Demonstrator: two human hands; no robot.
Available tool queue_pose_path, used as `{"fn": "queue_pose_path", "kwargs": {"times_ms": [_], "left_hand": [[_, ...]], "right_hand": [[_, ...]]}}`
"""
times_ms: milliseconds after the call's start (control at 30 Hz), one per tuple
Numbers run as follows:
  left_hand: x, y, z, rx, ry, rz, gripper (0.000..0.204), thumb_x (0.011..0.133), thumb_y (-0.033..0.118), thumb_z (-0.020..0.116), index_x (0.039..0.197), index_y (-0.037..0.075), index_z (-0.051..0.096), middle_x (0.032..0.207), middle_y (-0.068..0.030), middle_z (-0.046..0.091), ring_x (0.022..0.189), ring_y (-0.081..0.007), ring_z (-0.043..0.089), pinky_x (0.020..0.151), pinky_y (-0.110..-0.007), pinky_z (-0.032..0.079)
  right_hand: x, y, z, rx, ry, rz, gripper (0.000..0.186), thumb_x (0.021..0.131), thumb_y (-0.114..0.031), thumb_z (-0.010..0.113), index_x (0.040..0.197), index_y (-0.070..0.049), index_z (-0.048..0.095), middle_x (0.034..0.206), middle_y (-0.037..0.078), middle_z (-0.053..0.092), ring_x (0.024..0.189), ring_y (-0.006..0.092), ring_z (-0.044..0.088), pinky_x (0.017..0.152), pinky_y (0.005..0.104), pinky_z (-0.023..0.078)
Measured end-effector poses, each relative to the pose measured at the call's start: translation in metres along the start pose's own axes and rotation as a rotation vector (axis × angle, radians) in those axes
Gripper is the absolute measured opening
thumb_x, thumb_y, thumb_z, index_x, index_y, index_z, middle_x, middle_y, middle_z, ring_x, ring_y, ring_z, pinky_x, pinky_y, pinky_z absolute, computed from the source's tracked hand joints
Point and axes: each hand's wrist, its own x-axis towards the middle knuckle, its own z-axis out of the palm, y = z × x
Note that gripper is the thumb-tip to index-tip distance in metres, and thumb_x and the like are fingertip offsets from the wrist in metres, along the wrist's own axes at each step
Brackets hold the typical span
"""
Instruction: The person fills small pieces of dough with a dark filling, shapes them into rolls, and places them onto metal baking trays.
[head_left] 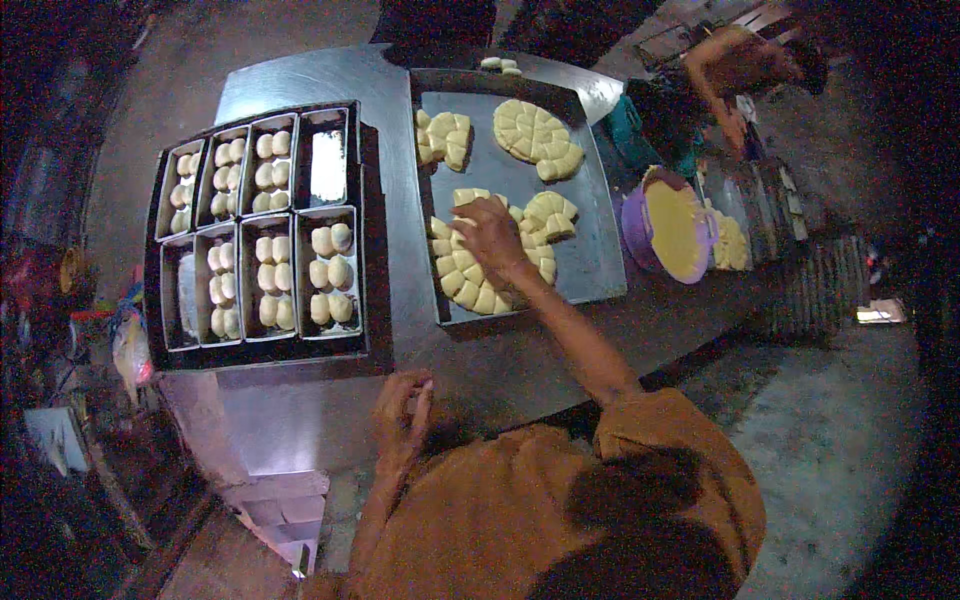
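My right hand (489, 238) reaches over a flat metal tray (590, 255). Its fingers are bent down onto a round of pale dough cut into wedges (465, 285) and close on a piece of it. The fingertips partly hide that piece. Two more portions of cut dough, a large one (530, 130) and a smaller one (444, 137), lie at the tray's far side. My left hand (403, 408) hovers at the table's near edge, its fingers loosely curled with nothing visible in them. It is apart from the tray.
Left of the tray stands a dark set of joined loaf tins (365, 340), most holding paired dough balls. A purple basin (640, 235) with yellowish contents is at the right. Beyond it another person (740, 75) bends over more dough (730, 240). Small dough pieces (500, 65) lie past the tray.
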Motion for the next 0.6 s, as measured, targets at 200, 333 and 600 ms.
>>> {"fn": "queue_pose_path", "kwargs": {"times_ms": [200, 333, 600], "left_hand": [[0.010, 0.004, 0.001, 0.118, 0.116, 0.210, 0.010, 0.087, 0.007, 0.065, 0.096, 0.002, 0.066, 0.090, -0.0092, 0.065, 0.080, -0.0200, 0.063, 0.069, -0.031, 0.050], [0.013, 0.028, -0.003, -0.051, 0.194, -0.026, 0.010, 0.087, 0.006, 0.064, 0.096, 0.001, 0.066, 0.088, -0.0088, 0.064, 0.081, -0.0179, 0.061, 0.073, -0.030, 0.048], [0.038, 0.117, 0.118, 0.266, 0.504, 0.486, 0.014, 0.086, 0.010, 0.068, 0.098, 0.004, 0.067, 0.102, -0.0114, 0.067, 0.095, -0.0269, 0.064, 0.083, -0.036, 0.048]], "right_hand": [[0.024, -0.019, 0.018, -0.012, -0.157, 0.166, 0.027, 0.080, -0.015, 0.069, 0.104, -0.003, 0.068, 0.094, 0.017, 0.067, 0.091, 0.0348, 0.058, 0.083, 0.0443, 0.047], [0.024, -0.003, -0.014, 0.554, -0.019, 0.252, 0.022, 0.083, -0.010, 0.067, 0.104, -0.002, 0.066, 0.093, 0.013, 0.069, 0.087, 0.0245, 0.065, 0.078, 0.0363, 0.051], [-0.113, -0.001, -0.089, 1.097, 0.018, 0.348, 0.028, 0.090, -0.007, 0.065, 0.117, 0.001, 0.059, 0.111, 0.009, 0.064, 0.099, 0.0161, 0.063, 0.089, 0.0320, 0.052]]}}
